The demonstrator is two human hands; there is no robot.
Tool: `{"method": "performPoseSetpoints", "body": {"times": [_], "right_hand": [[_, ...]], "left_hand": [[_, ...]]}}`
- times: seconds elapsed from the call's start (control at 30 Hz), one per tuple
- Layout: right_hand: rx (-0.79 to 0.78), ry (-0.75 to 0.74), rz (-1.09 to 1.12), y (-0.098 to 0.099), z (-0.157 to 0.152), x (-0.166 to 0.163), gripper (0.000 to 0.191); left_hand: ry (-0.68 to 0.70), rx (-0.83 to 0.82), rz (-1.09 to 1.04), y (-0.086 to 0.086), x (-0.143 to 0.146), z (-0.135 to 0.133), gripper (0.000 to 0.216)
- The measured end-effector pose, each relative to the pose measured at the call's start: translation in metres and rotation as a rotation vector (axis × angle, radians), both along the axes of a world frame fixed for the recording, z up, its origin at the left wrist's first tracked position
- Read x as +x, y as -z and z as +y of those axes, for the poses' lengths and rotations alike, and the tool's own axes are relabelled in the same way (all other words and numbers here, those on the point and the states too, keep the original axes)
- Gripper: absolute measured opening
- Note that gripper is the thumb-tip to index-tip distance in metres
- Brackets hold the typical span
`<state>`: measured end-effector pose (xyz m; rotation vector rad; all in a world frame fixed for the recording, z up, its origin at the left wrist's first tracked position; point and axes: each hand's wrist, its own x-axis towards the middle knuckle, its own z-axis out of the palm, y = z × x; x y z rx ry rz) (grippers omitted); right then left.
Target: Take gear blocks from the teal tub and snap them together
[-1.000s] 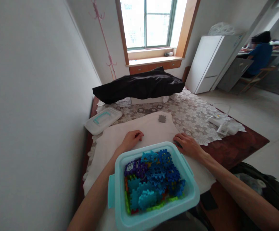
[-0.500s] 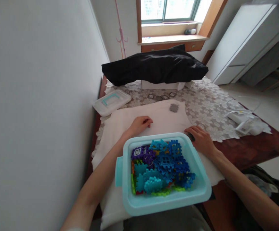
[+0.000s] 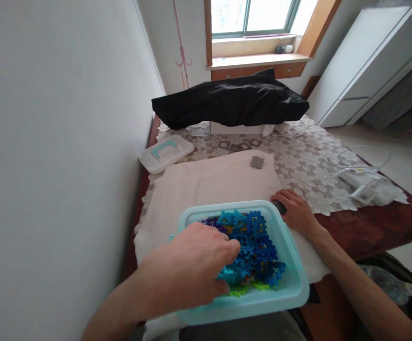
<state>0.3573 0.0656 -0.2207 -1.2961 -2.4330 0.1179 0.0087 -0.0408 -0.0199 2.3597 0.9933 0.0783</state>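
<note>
A light blue plastic tub [image 3: 296, 279] sits close in front of me. Inside lie interlocking plastic tiles [image 3: 245, 244] with toothed edges, in blue, turquoise, purple and lime green. My left hand [image 3: 197, 258] reaches over the tub's left half, thumb and forefinger apart above the turquoise pieces; its other fingers are partly hidden. Beside the tub's far right corner, my right hand [image 3: 296, 210] rests on the cloth with its fingers closed around a dark grey toothed tile [image 3: 279, 206]. A single grey toothed tile [image 3: 257, 162] lies flat on the white cloth [image 3: 213, 177].
At the back left is a clear lid [image 3: 166, 154] with a turquoise frame mark. Several small grey tiles [image 3: 239, 146] lie beyond the cloth. A black plastic cover [image 3: 230, 102] drapes over a white box. White cables and a bag [image 3: 369, 184] lie at the table's right.
My left hand has moved from the white cloth back toward me and over the tub, its thumb and forefinger now spread. My right hand stays in place with the dark tile.
</note>
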Motion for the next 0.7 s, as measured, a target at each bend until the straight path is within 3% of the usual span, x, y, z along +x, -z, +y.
{"method": "performPoseSetpoints", "body": {"times": [0.13, 0.2, 0.33, 0.47, 0.53, 0.6, 0.7], "right_hand": [[0.009, -0.003, -0.005, -0.002, -0.001, 0.0, 0.02], [0.013, -0.001, -0.001, -0.003, -0.001, -0.001, 0.018], [0.021, 0.005, 0.003, -0.003, 0.0, -0.002, 0.017], [0.03, 0.016, 0.006, -0.002, 0.001, -0.004, 0.02], [0.032, 0.024, 0.012, -0.002, 0.001, -0.005, 0.02], [0.03, 0.026, 0.016, -0.003, 0.0, -0.006, 0.02], [0.029, 0.024, 0.026, -0.003, 0.0, -0.008, 0.022]], "left_hand": [[0.014, 0.17, 0.16, 0.039, 0.017, -0.025, 0.016], [0.023, 0.187, 0.189, 0.045, 0.019, -0.023, 0.017], [0.075, 0.07, 0.134, 0.021, 0.011, 0.0, 0.015], [0.071, 0.036, -0.117, -0.013, -0.002, 0.03, 0.016], [0.045, 0.14, -0.324, -0.019, -0.008, 0.041, 0.019], [0.014, 0.364, -0.517, -0.019, -0.013, 0.047, 0.017], [0.035, 0.699, -0.61, -0.013, -0.016, 0.047, 0.019]]}}
